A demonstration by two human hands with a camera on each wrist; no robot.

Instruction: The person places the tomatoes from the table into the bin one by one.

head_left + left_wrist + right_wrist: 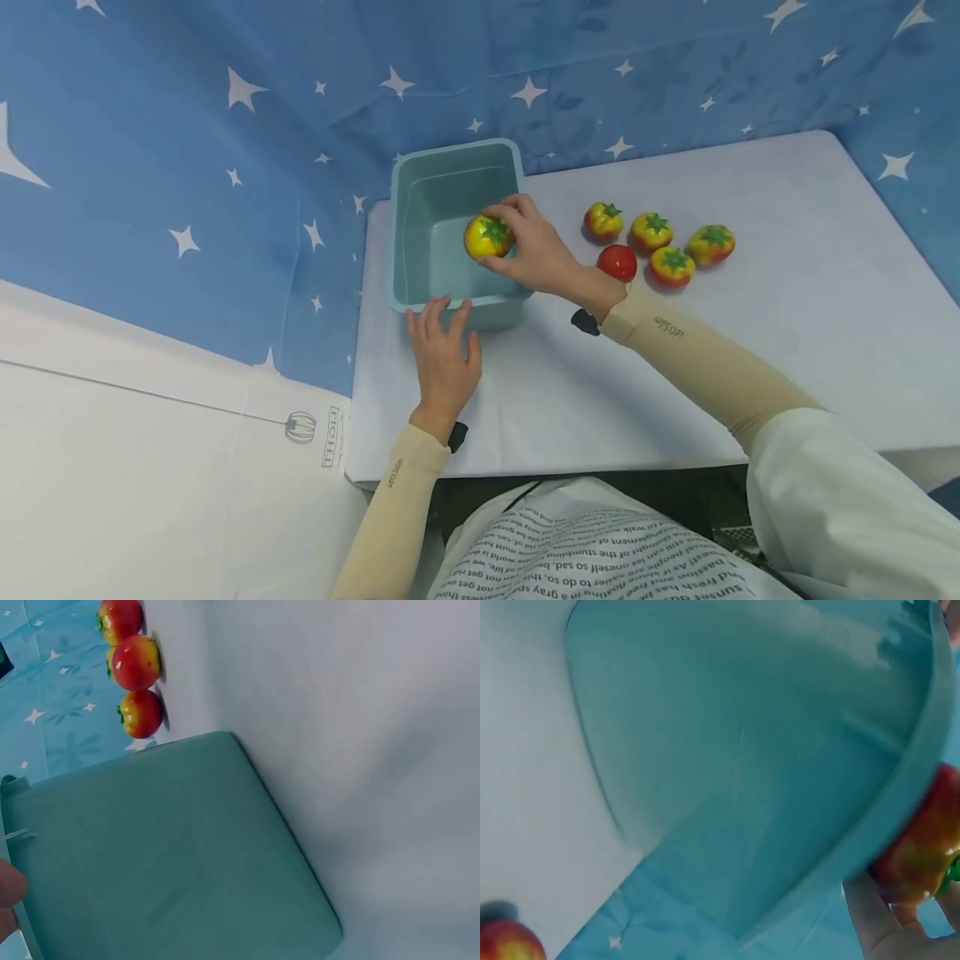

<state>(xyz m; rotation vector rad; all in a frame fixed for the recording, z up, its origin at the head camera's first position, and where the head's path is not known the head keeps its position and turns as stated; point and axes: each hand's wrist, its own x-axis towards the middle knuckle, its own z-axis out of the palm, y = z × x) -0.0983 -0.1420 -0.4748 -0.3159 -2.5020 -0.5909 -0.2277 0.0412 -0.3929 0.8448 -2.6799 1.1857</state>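
My right hand [536,250] holds a yellow-and-red tomato [487,237] with a green star-shaped top, fingers and thumb around its sides. It hovers over the opening of a teal plastic bin [455,307]. In the right wrist view the same tomato [922,844] shows beyond the bin's rim [900,810]. Outstretched fingers of my left hand [446,358] rest at the bin's near rim. One fingertip [11,885] shows at the edge of the left wrist view, beside the bin wall [165,847].
Right of the bin, several more tomatoes [651,232] lie grouped on the white-covered table [810,333]. One of them, a red one [617,262], shows no green top and lies close to my right forearm. A blue star-patterned curtain [562,83] hangs behind the table.
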